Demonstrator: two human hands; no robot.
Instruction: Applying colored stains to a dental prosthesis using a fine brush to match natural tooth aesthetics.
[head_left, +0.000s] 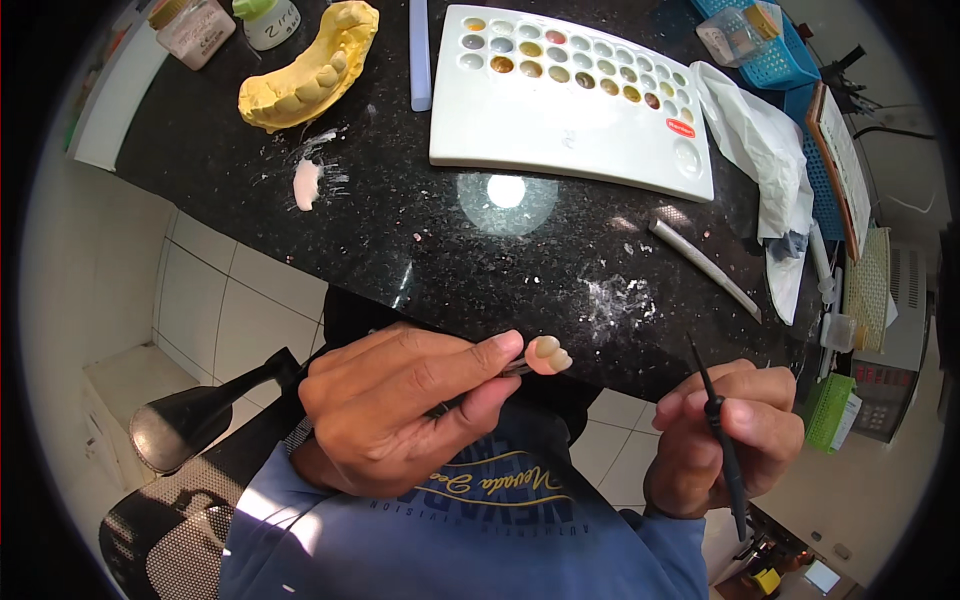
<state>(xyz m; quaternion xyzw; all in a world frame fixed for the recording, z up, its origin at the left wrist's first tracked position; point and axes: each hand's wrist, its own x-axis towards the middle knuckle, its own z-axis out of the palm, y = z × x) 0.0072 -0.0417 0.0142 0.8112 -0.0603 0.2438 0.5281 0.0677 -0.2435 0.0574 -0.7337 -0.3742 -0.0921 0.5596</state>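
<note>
Near the front edge of the table, my left hand [410, 400] is closed in a pinch on a thin metal holder [516, 369], mostly hidden by the fingers. At its end, just past my fingertips, sits a small dental bridge [547, 355] with ivory teeth and a pink gum part. To the right, my right hand [730, 430] grips a slim black brush [714, 404] between thumb and fingers. Its pointed tip is up and toward the table, apart from the bridge. A pink powdery smear [306, 186] lies on the tabletop farther left.
A yellow dental cast [312, 80] stands at the far left beside two jars [192, 32]. A white palette [560, 125] with coloured wells lies at the back. White tissue [765, 150], a grey rod [705, 270] and blue baskets [775, 55] are on the right. A black lamp [200, 420] is low left.
</note>
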